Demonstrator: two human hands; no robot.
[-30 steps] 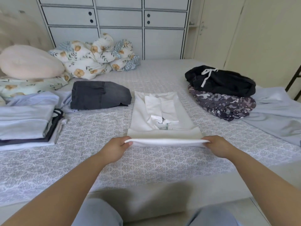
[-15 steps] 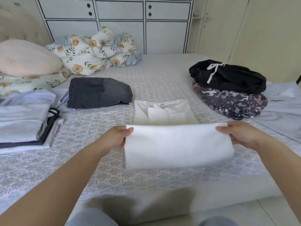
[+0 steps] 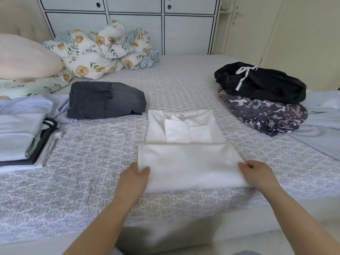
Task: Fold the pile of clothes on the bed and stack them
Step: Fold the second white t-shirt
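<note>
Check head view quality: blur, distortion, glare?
Head view: soft, even light, no glare; wardrobe lines bow from wide-angle distortion; slight softness overall, with the white shirt low in contrast; both hands, left and right, readable.

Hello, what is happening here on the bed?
A person is folding a white shirt on the bed. The left hand and the right hand each pinch a near corner of it. Folded clothes are stacked at the left, beside dark jeans. A black garment lies unfolded at the right.
</note>
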